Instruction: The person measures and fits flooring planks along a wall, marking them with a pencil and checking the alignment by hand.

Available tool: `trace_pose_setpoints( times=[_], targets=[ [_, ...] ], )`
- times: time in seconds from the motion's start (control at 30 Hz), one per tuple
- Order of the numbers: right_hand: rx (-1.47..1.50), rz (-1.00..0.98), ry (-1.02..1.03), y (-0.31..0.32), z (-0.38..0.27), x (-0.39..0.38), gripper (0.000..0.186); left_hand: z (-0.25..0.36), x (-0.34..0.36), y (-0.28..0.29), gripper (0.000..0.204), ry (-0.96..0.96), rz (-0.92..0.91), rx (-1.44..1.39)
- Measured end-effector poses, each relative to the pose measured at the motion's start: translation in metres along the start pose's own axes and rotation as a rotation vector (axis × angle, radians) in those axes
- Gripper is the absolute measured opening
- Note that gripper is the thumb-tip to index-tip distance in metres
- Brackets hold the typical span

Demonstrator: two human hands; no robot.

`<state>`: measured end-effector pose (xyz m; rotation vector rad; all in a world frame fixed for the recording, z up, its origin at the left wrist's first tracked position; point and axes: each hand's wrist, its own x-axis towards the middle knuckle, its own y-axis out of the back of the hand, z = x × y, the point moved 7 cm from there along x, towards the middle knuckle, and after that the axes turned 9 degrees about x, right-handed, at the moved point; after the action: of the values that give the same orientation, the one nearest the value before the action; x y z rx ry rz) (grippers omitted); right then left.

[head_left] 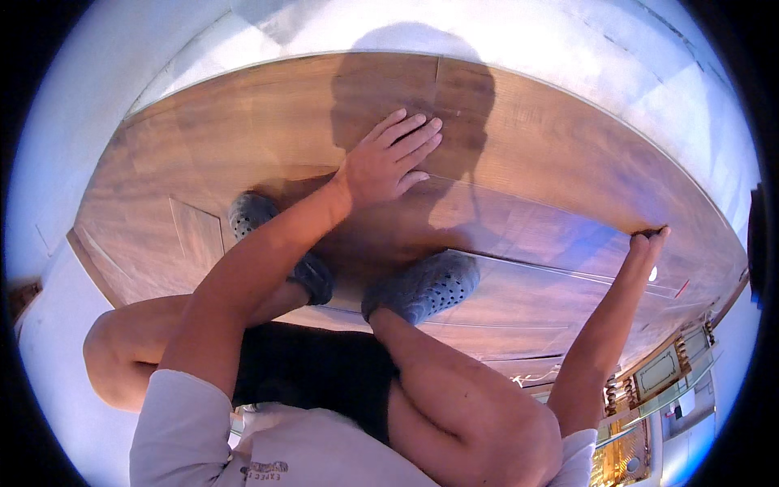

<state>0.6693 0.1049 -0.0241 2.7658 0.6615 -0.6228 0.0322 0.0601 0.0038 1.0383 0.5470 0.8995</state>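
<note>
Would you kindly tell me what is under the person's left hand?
Brown wood-grain flooring shows all around the left hand, partly shaded; the patch directly beneath it is covered, so any seam there cannot be seen.

Wood-grain floor planks | brown, smooth | lying flat | far row: two end to end, seam near middle

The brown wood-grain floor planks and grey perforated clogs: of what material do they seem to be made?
Brown wood-grain floor planks: probably laminate, possibly real wood, satin; grain streaks, thin seams.
Grey perforated clogs: likely moulded foam or rubber, matte; round holes, dull surface.
</note>
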Motion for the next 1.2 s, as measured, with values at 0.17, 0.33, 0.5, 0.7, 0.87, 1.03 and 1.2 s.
trace_pose_setpoints(
  times=[0.17,0.33,0.5,0.7,0.87,1.03,1.2],
  targets=[
    [0.054,0.132,0.072,0.010,-0.036,-0.033,0.060,0.001,-0.002,-0.001,0.065,-0.031,0.017,0.039],
    [0.056,0.085,0.128,0.013,-0.064,-0.049,0.059,0.002,-0.003,-0.002,0.064,-0.049,0.018,0.074],
    [0.030,0.073,0.153,0.013,-0.072,-0.055,0.058,0.002,-0.002,-0.001,0.062,-0.045,0.034,0.066],
    [0.009,0.022,0.139,0.015,-0.063,-0.046,0.056,0.001,-0.003,0.001,0.061,-0.038,0.028,0.057],
    [0.010,0.080,0.138,0.023,-0.041,-0.013,0.059,0.002,-0.001,0.001,0.058,-0.039,0.028,0.020],
    [-0.006,-0.039,0.054,0.008,-0.008,0.000,0.061,0.001,-0.002,0.002,0.054,-0.042,0.040,0.021],
    [-0.012,0.045,-0.034,0.002,0.014,0.003,0.062,0.000,-0.002,0.001,0.053,-0.048,0.034,0.030]
  ],
)
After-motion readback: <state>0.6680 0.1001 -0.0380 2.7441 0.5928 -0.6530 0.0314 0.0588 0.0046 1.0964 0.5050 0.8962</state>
